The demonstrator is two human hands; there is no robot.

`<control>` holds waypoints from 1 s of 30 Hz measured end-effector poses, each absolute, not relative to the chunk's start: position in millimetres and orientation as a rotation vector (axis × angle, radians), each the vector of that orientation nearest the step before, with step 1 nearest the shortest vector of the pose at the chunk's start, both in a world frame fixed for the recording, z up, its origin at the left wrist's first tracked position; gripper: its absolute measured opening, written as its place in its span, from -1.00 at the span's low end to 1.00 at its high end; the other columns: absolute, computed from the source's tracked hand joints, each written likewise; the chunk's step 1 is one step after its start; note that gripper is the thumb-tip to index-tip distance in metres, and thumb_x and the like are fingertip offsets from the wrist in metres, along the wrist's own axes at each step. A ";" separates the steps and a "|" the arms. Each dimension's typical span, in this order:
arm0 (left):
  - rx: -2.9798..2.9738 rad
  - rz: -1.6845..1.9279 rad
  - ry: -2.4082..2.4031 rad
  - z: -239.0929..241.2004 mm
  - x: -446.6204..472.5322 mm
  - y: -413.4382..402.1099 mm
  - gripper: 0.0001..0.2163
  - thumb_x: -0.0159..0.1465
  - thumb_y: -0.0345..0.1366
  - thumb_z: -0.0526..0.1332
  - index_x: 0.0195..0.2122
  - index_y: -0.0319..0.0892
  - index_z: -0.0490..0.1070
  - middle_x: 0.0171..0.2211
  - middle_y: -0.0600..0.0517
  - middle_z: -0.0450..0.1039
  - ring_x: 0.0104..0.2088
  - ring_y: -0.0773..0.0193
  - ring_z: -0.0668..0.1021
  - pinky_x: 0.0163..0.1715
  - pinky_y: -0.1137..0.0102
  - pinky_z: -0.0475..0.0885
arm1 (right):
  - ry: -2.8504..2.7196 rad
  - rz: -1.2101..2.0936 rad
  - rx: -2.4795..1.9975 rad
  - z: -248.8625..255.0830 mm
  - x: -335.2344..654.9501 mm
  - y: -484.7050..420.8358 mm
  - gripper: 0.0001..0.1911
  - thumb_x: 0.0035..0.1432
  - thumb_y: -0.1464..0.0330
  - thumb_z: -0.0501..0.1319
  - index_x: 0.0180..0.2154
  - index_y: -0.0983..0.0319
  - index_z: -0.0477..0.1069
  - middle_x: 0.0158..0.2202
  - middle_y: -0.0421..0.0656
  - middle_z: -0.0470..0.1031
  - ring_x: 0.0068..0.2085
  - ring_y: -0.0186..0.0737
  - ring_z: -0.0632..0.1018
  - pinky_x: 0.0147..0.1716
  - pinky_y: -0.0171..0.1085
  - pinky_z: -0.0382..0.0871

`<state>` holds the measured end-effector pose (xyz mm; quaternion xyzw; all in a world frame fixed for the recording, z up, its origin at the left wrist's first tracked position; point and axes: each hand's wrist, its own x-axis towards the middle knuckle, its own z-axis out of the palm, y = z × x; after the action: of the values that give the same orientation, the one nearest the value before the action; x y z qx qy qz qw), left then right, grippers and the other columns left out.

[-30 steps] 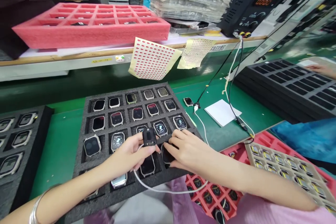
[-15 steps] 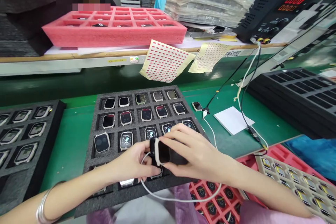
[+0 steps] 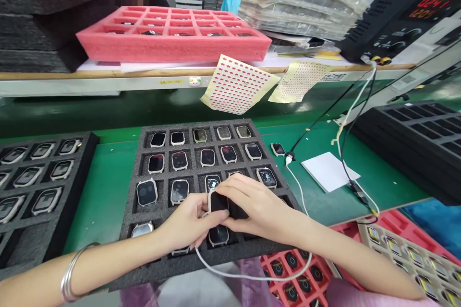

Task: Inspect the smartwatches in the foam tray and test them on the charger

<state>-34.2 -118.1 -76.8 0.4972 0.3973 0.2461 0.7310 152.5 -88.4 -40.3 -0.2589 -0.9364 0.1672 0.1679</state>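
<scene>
A smartwatch case without a strap (image 3: pixel 217 202), with a pale frame and dark screen, is held above the dark foam tray (image 3: pixel 187 261). My right hand (image 3: pixel 261 201) grips its edges from the right, fingertips on top and thumb below. My left hand (image 3: pixel 189 218) is closed at the watch's left side, its thumb lying across the screen. Its fingers hold the head of a white charging cable (image 3: pixel 252 277) against the watch's back; the head itself is hidden. Several similar watch cases sit in the tray's compartments, and a lit one (image 3: pixel 212 182) lies just behind the held watch.
Another dark tray of watch cases (image 3: pixel 46 172) is at left. Right of the middle tray lie a single watch (image 3: pixel 277 149) and a white paper pad (image 3: pixel 329 171). A power supply (image 3: pixel 389 24) and a pink foam tray (image 3: pixel 173 48) stand on the shelf. Black trays (image 3: pixel 414 139) are stacked at right.
The watch has turned and come against the cable head, and my left thumb has moved onto its screen. The power supply's lower readings have risen from zero. The view has shifted slightly.
</scene>
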 end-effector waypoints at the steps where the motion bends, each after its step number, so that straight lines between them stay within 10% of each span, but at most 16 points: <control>1: 1.088 0.551 0.875 -75.8 -34.3 -118.6 -0.69 0.19 -0.05 0.22 -0.42 -0.22 0.26 -0.76 0.27 0.13 -0.84 0.55 0.16 -0.85 0.59 -0.06 | -2.640 0.477 -0.731 -42.7 151.5 -89.4 -0.71 0.10 0.41 0.25 -0.11 0.35 0.35 -0.20 0.00 0.46 -0.19 -0.09 0.45 -0.18 -0.10 0.42; 30: 1.060 0.641 0.810 -82.1 -34.3 -120.4 -0.71 0.10 -0.11 0.32 -0.46 -0.26 0.37 -0.54 0.13 0.23 -0.54 0.43 0.23 -0.54 0.50 0.15 | -2.600 0.417 -0.766 -48.2 153.7 -99.7 -0.65 0.17 0.24 0.24 -0.09 0.35 0.38 -0.18 0.03 0.44 -0.19 -0.07 0.44 -0.18 -0.09 0.38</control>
<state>-34.3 -120.4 -82.1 0.4830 0.3692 0.2920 0.7384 153.7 -99.7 -48.2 -0.2737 -0.9292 0.1491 0.1984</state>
